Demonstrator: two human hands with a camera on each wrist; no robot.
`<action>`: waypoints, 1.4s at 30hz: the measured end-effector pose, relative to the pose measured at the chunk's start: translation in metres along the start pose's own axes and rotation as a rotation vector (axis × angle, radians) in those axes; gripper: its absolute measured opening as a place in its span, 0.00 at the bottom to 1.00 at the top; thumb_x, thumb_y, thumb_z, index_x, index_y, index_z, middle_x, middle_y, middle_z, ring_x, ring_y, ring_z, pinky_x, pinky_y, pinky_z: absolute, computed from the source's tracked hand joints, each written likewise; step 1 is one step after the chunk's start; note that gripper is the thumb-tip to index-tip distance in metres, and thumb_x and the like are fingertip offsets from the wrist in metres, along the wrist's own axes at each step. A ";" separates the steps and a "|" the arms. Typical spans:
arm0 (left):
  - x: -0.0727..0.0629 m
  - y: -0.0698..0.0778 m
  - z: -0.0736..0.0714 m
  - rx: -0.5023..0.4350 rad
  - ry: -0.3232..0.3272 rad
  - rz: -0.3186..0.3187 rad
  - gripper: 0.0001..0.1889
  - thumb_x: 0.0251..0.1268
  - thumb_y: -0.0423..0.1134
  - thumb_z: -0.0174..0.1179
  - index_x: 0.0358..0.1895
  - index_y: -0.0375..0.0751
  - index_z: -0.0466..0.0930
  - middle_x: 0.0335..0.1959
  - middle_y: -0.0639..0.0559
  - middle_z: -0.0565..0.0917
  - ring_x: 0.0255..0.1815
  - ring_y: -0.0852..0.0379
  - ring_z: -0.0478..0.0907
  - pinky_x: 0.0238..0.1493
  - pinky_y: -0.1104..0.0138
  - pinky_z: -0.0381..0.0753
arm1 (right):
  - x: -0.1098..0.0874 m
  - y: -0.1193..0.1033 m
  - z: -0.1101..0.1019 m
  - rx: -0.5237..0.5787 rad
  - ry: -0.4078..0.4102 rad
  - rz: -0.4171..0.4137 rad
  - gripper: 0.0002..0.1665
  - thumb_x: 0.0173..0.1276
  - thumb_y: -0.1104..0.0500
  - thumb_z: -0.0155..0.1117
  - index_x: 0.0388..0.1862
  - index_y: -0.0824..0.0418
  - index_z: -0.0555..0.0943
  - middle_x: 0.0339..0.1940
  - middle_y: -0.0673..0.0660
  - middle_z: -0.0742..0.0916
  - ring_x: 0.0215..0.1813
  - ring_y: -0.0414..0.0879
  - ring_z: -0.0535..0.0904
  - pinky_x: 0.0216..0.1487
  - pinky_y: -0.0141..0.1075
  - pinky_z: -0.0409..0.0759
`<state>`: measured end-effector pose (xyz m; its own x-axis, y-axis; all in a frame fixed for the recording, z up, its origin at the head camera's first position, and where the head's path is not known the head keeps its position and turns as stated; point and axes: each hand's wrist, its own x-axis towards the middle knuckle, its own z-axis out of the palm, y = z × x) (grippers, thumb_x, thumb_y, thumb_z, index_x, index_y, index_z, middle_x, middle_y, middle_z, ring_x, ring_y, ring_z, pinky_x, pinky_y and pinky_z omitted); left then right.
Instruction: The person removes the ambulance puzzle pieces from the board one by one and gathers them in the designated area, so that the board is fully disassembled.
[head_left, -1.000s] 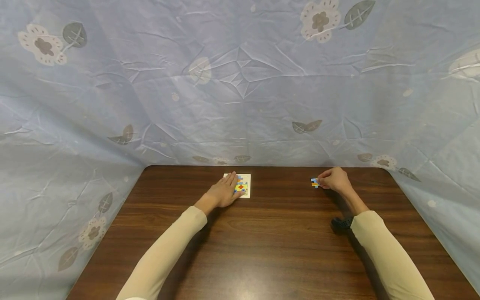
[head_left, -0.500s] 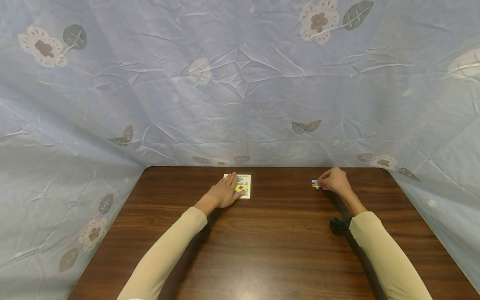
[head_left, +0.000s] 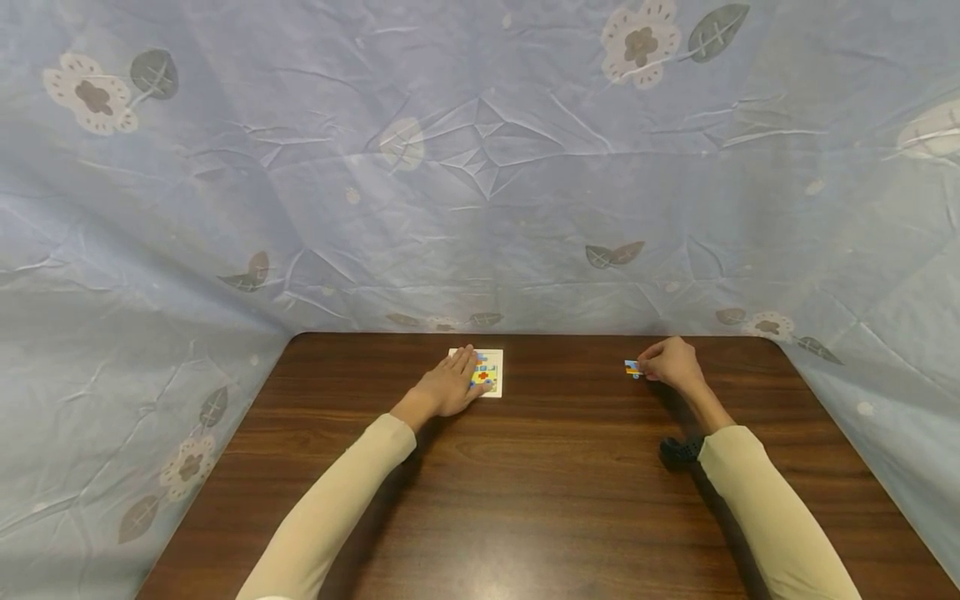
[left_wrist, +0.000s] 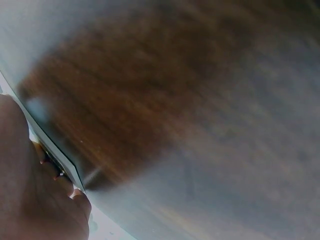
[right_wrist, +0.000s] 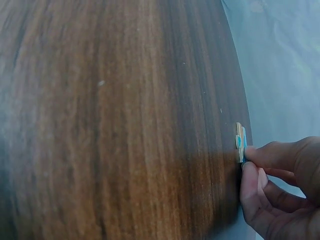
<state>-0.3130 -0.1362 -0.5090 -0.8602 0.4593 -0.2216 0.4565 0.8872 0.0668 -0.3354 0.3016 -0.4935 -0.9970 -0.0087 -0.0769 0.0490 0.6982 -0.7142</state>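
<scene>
My left hand lies flat with straight fingers over the left part of a small white-framed picture puzzle board. The board shows a yellow vehicle with a red cross and blue windows; its left side is hidden under the hand. In the left wrist view the board's edge runs along beside the fingers. At the far right of the table, my right hand pinches a small blue and orange jigsaw piece between thumb and fingertips. The right wrist view shows the piece edge-on, with its pale wooden side.
Both hands are near the back edge of a dark brown wooden table. A blue-grey floral cloth hangs right behind it and along the sides. A black strap-like object is at the right wrist, by the sleeve.
The right hand keeps its pinch on the jigsaw piece, which has shifted very slightly to the right. The left hand stays in place on the puzzle board.
</scene>
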 end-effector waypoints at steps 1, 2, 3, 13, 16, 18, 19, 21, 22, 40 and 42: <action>0.000 0.000 0.000 -0.004 0.001 0.001 0.46 0.84 0.68 0.28 0.86 0.34 0.37 0.89 0.37 0.40 0.91 0.42 0.39 0.91 0.52 0.43 | 0.000 0.001 0.000 -0.001 0.002 0.005 0.13 0.71 0.64 0.69 0.46 0.75 0.89 0.44 0.72 0.92 0.31 0.41 0.90 0.37 0.34 0.92; 0.000 0.000 -0.001 -0.008 -0.001 0.001 0.46 0.84 0.68 0.28 0.86 0.34 0.37 0.89 0.38 0.40 0.91 0.42 0.39 0.91 0.52 0.43 | 0.000 0.001 0.000 -0.001 0.001 0.006 0.13 0.71 0.64 0.69 0.46 0.74 0.89 0.44 0.71 0.92 0.31 0.40 0.90 0.37 0.34 0.92; 0.000 0.000 -0.001 -0.010 -0.002 0.002 0.46 0.84 0.68 0.28 0.86 0.34 0.37 0.89 0.38 0.39 0.91 0.42 0.39 0.91 0.52 0.43 | -0.001 0.002 0.000 -0.002 0.000 0.007 0.13 0.71 0.64 0.70 0.46 0.74 0.89 0.44 0.71 0.92 0.31 0.40 0.90 0.37 0.34 0.92; -0.003 0.001 -0.002 -0.017 -0.004 0.003 0.45 0.85 0.67 0.29 0.86 0.34 0.37 0.89 0.37 0.39 0.91 0.42 0.39 0.91 0.51 0.43 | 0.000 0.000 -0.003 0.006 -0.016 -0.012 0.13 0.73 0.63 0.68 0.46 0.73 0.89 0.45 0.70 0.92 0.34 0.43 0.91 0.37 0.33 0.92; -0.004 0.001 -0.002 -0.027 -0.003 0.005 0.46 0.85 0.67 0.29 0.86 0.34 0.37 0.89 0.37 0.40 0.91 0.42 0.39 0.91 0.51 0.43 | 0.001 -0.005 -0.003 -0.003 0.017 -0.038 0.14 0.74 0.61 0.65 0.46 0.72 0.90 0.41 0.68 0.93 0.34 0.45 0.90 0.34 0.31 0.90; -0.004 0.001 -0.002 -0.032 -0.004 0.004 0.46 0.85 0.67 0.29 0.86 0.34 0.37 0.89 0.37 0.40 0.91 0.42 0.39 0.91 0.51 0.43 | 0.002 -0.010 -0.003 -0.007 0.048 -0.058 0.15 0.75 0.60 0.63 0.46 0.70 0.90 0.40 0.66 0.93 0.34 0.47 0.90 0.32 0.30 0.88; -0.004 0.001 -0.002 -0.034 -0.006 0.003 0.46 0.85 0.67 0.29 0.86 0.34 0.37 0.89 0.37 0.39 0.91 0.42 0.39 0.91 0.51 0.43 | 0.002 -0.014 -0.003 -0.007 0.063 -0.070 0.15 0.76 0.59 0.63 0.46 0.70 0.90 0.39 0.66 0.93 0.34 0.49 0.91 0.31 0.29 0.86; -0.004 0.001 -0.002 -0.041 -0.008 0.001 0.46 0.84 0.68 0.30 0.86 0.34 0.37 0.89 0.37 0.39 0.91 0.42 0.38 0.91 0.52 0.42 | 0.004 -0.022 -0.002 0.002 0.083 -0.099 0.16 0.76 0.59 0.62 0.46 0.71 0.90 0.40 0.67 0.93 0.36 0.54 0.91 0.31 0.28 0.85; -0.004 0.001 -0.002 -0.043 -0.009 0.000 0.46 0.84 0.68 0.30 0.86 0.34 0.37 0.89 0.37 0.39 0.91 0.42 0.38 0.91 0.52 0.42 | 0.006 -0.027 0.000 0.010 0.092 -0.110 0.16 0.76 0.59 0.63 0.46 0.71 0.90 0.40 0.67 0.93 0.37 0.56 0.92 0.31 0.27 0.85; -0.002 -0.002 -0.009 -0.072 -0.008 -0.012 0.46 0.84 0.68 0.29 0.86 0.34 0.37 0.89 0.38 0.38 0.91 0.43 0.36 0.91 0.51 0.42 | 0.026 -0.116 0.058 0.081 -0.009 -0.255 0.16 0.77 0.57 0.64 0.50 0.69 0.89 0.43 0.70 0.92 0.44 0.66 0.91 0.36 0.34 0.87; -0.003 -0.003 -0.010 -0.080 -0.005 -0.019 0.46 0.84 0.68 0.30 0.86 0.34 0.37 0.89 0.38 0.38 0.91 0.42 0.36 0.91 0.50 0.42 | 0.028 -0.125 0.065 0.073 -0.030 -0.278 0.16 0.77 0.57 0.64 0.49 0.69 0.89 0.43 0.68 0.93 0.44 0.65 0.91 0.37 0.36 0.87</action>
<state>-0.3143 -0.1402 -0.4985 -0.8673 0.4421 -0.2288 0.4202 0.8966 0.1395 -0.3654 0.1674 -0.4520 -0.9705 -0.2147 0.1094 -0.2210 0.6127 -0.7588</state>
